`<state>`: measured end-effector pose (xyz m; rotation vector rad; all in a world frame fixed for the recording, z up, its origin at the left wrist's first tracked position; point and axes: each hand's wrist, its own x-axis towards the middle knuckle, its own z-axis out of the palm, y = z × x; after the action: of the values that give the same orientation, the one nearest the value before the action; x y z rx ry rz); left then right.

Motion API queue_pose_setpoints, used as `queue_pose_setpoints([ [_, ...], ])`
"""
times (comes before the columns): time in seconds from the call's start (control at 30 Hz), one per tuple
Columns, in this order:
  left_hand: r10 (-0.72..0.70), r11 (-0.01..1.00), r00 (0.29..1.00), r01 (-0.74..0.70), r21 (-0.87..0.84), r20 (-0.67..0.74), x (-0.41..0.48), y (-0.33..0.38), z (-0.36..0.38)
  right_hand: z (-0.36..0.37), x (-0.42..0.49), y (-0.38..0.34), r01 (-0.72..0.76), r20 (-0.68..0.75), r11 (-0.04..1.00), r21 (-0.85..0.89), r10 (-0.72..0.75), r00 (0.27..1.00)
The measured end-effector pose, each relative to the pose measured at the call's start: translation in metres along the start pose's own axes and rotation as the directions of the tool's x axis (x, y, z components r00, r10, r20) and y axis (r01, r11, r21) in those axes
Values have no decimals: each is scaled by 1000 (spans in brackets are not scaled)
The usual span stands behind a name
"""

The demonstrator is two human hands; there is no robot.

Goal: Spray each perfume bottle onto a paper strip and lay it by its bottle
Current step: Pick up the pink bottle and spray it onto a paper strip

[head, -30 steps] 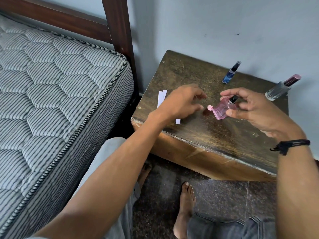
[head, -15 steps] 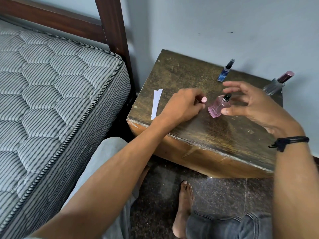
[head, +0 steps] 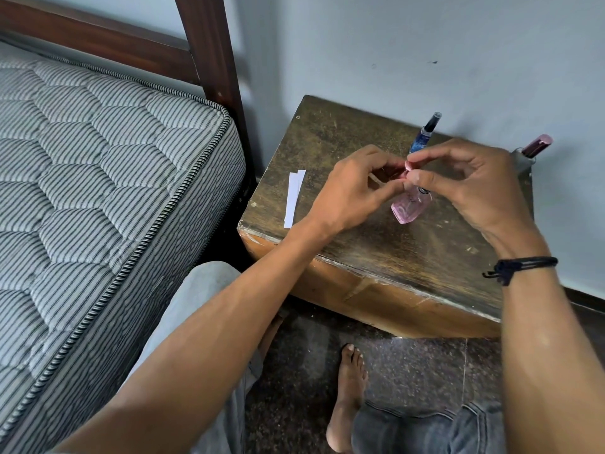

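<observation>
Three bottles share a scuffed, dark wooden worktop [head: 343, 136] pushed into the corner against a pale blue-grey wall [head: 425, 44]. The pink bottle [head: 411, 209] is nearest the front, its base low on the wood and its top hidden under the person's fingers. Behind it a slim blue bottle [head: 424, 136] with a black cap stands near the wall. A clear bottle [head: 532, 150] with a maroon cap sits at the far right corner, partly behind the right hand.

Both hands meet just above the pink bottle. The left hand [head: 353, 188] has its fingers curled in narrow, pinching a small pink cap [head: 409, 165]. The right hand [head: 468, 188] brings thumb and forefinger to the same cap, the thumb lying across the bottle's neck. I cannot tell whether the bottle is lifted or resting on the wood. A black cord band [head: 520, 267] circles the right wrist.

Two white paper strips [head: 294, 198] lie side by side by the worktop's left edge, well apart from the bottles. To the left is a striped, quilted mattress [head: 98, 158] on a dark wooden bed frame [head: 209, 60]. Below, a bare foot [head: 348, 398] rests on a speckled dark floor [head: 409, 371].
</observation>
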<state>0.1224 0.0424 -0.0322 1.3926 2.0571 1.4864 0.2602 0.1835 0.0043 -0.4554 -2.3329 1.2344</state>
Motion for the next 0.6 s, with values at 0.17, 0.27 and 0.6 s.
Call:
queue_pose_setpoints([
  [0.17,8,1000,1000,-8,8,6,-1,-1,4,-1,0,3,-10,-20,1000,28,10,1000],
  [0.27,-9,1000,998,9,12,58,-1,-3,6,-4,0,5,-1,-74,999,41,4,997],
  [0.6,-60,992,976,35,120,208,-9,-6,25,-19,-4,4,-7,-141,1000,26,11,990],
])
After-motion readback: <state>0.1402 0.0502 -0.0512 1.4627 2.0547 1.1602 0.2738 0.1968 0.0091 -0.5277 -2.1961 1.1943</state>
